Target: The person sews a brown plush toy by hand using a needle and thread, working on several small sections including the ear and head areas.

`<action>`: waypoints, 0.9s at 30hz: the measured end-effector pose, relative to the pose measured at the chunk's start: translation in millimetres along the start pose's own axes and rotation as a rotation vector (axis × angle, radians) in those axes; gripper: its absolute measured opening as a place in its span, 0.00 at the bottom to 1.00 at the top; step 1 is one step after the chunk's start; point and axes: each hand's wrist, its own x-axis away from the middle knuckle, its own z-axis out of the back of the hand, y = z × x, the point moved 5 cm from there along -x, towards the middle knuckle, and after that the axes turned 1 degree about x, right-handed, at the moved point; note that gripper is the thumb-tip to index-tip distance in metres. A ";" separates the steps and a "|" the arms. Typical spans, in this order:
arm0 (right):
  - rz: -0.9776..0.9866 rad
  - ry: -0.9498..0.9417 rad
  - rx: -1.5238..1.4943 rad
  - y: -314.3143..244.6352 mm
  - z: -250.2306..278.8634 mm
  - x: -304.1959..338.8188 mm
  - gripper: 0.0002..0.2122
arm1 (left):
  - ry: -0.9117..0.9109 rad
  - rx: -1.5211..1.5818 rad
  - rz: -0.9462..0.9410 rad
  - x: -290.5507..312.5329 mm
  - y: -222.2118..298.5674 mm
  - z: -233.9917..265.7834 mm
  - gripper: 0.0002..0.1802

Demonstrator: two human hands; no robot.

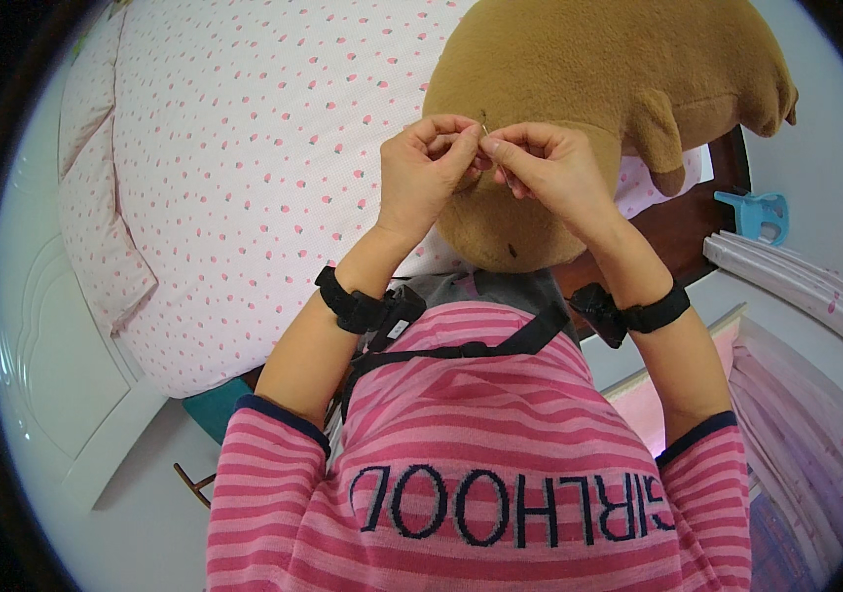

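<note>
A big brown plush animal [540,69] lies on the bed, its stubby legs pointing right. Over its near end, my left hand [428,173] and my right hand [547,168] meet, fingertips almost touching. Both are closed in a pinch. A thin, pale, thread-like sliver [484,129] shows between the fingertips; it is too small to name. My curled fingers hide whatever else they hold. A small dark mark [513,251] shows on the plush below my hands. Each of my forearms wears a black strap with a small black box.
The bed [244,197] has a white sheet with small pink prints; pillows [96,187] lie along the white headboard [56,365] at left. To the right are a dark wooden bed edge [683,247], a light-blue plastic stool [762,215] and pink curtains [786,424].
</note>
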 end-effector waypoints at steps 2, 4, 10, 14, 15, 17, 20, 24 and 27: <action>0.002 0.004 0.006 -1.1 -0.3 0.4 0.12 | -0.001 0.015 -0.001 -0.2 -0.8 -0.3 0.12; -0.015 0.010 0.016 -0.9 0.1 0.5 0.12 | 0.006 0.024 -0.014 -0.5 -0.8 -0.4 0.11; -0.024 0.001 0.021 -2.4 0.1 0.4 0.12 | 0.002 0.031 -0.011 -1.6 -1.8 -0.8 0.10; -0.025 0.003 0.021 -2.0 0.7 -0.2 0.11 | 0.010 0.039 -0.006 -1.1 -2.6 -2.0 0.10; -0.021 0.004 0.022 -1.5 0.8 -0.4 0.11 | 0.003 0.047 -0.015 -1.1 -3.2 -2.0 0.10; -0.016 0.005 0.024 -1.5 1.6 -0.6 0.11 | -0.004 0.055 -0.026 -0.9 -1.4 -3.0 0.10; -0.025 -0.006 0.036 -2.5 0.9 -0.3 0.11 | 0.005 0.031 -0.002 0.7 -1.6 -2.6 0.10; -0.033 0.005 0.042 -1.1 1.4 -1.4 0.11 | 0.008 0.050 -0.014 0.7 -2.2 -3.0 0.10; -0.017 0.005 0.041 0.9 2.2 -2.5 0.11 | 0.013 0.045 -0.003 1.4 -0.7 -3.5 0.10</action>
